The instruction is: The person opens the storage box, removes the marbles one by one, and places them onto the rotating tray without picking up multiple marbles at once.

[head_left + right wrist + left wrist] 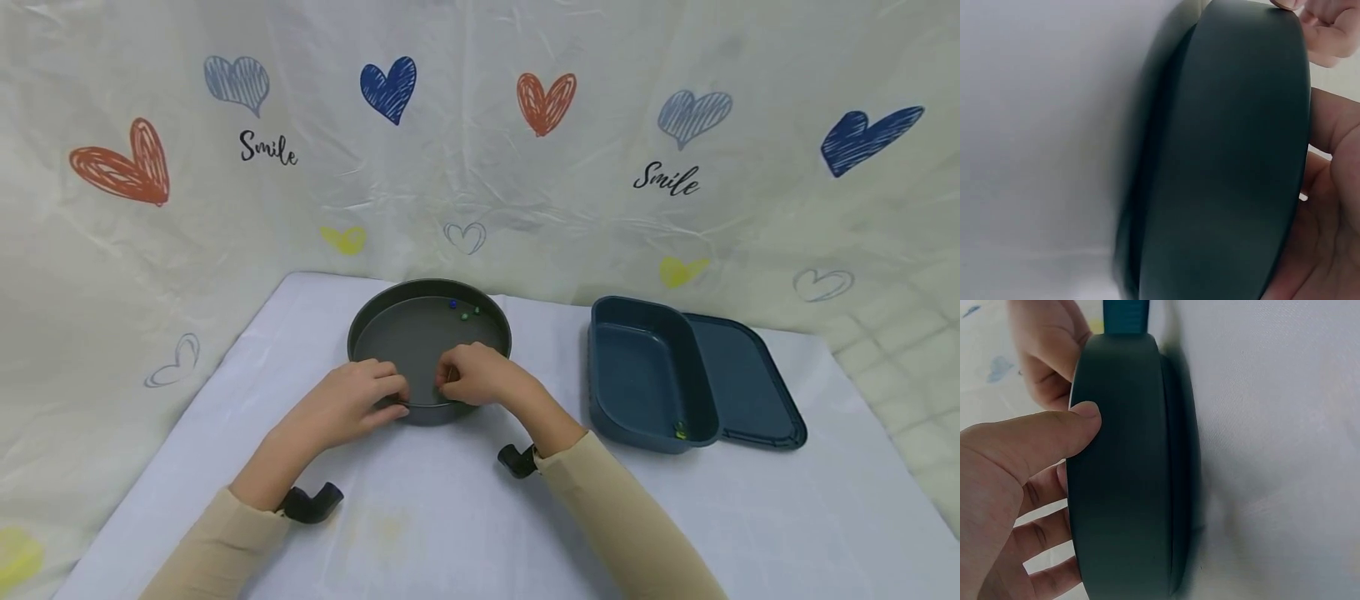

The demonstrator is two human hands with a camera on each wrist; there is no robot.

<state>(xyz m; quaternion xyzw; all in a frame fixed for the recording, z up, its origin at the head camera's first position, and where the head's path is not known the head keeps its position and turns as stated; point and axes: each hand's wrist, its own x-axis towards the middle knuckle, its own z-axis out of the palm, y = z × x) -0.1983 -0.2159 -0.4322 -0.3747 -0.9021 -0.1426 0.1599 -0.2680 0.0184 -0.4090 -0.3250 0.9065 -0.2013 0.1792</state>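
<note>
A round dark pan (401, 337) rests on the white-covered table. My left hand (362, 395) grips its near rim, with the thumb (1085, 428) flat on the outer wall and the other fingers over the inside. Inside the pan near the front right is my right hand (480, 372), fingers curled down towards the bottom. Its fingertips are hidden behind the wall in the right wrist view, and I cannot tell whether they pinch anything. Toward the pan's far right lie a small blue piece (452, 304) and two small green pieces (464, 317).
To the right stands a deep dark-blue container (600, 392) with small yellow-green pieces (680, 430) in its near corner. A matching lid (750, 383) lies beside it, partly behind its wall. A hanging sheet (465, 167) printed with hearts rises behind the table.
</note>
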